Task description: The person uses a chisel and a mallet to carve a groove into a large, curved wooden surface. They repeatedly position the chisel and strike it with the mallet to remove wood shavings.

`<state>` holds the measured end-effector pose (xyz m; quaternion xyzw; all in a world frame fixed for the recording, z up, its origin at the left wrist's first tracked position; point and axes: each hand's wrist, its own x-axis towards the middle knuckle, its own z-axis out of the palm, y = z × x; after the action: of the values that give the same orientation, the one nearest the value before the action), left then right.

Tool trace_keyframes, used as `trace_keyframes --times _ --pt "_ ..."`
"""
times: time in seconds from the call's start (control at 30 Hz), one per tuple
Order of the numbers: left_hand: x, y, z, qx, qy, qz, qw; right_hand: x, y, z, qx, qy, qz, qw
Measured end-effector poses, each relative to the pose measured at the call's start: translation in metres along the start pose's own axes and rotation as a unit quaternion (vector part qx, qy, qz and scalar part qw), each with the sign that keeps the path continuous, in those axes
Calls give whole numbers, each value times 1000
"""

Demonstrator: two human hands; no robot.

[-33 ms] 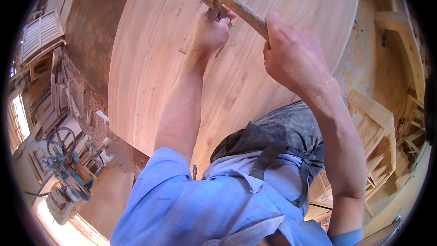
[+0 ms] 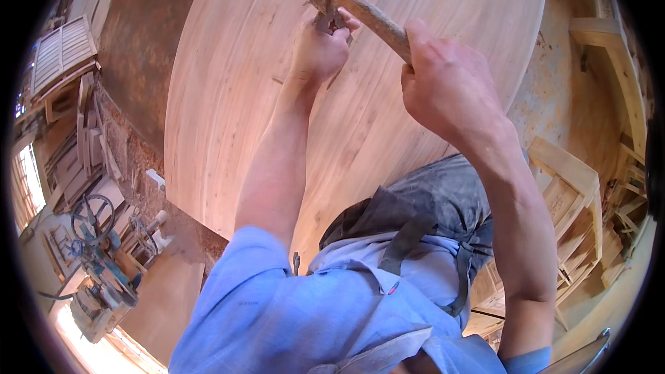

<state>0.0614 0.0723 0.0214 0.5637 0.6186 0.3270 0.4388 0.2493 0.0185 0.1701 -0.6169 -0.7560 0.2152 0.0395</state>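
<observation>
My right hand (image 2: 450,86) is closed round the wooden handle of a hatchet (image 2: 374,17), with its rusty metal head toward the top of the view. The head's lower end is right at my left hand (image 2: 322,48), touching or nearly touching what it holds. My left fingers are closed on a short dark piece (image 2: 324,22), mostly hidden by the fingers and the hatchet head, so its kind is unclear. Both hands are over a broad, pale wooden panel (image 2: 235,97) with a curved edge. Small slivers of wood lie beside my left wrist.
At lower left stands a machine with handwheels (image 2: 93,218). Stacked boards (image 2: 90,125) and sawdust lie beyond the panel's left edge. To the right are wooden frames (image 2: 568,166) and a pale wooden bench-like piece (image 2: 603,34). My dark apron (image 2: 422,201) touches the panel's near side.
The hatchet head has shifted very slightly to the right and down. My left hand and the panel look the same.
</observation>
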Motion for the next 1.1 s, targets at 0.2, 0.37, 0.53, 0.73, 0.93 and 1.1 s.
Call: trace_keyframes --times 0.2,0.37,0.53,0.73,0.93,1.1 --pt "8 -3 -3 -58 -10 -36 998 -7 -21 -18 68 54 29 996" --pt "6 -2 -6 -12 -19 -14 1000 11 -10 -11 0 -90 23 996" --pt "7 6 0 -8 -3 -23 1000 -2 -22 -19 25 1 32 999" --pt "2 -2 -4 -5 6 -12 1000 0 -8 -5 38 -52 30 998" --pt "19 20 -13 67 -57 -52 995 -43 9 17 115 -22 133 984" --pt "4 -11 -11 -88 -8 -78 993 -69 22 34 173 -57 194 964"
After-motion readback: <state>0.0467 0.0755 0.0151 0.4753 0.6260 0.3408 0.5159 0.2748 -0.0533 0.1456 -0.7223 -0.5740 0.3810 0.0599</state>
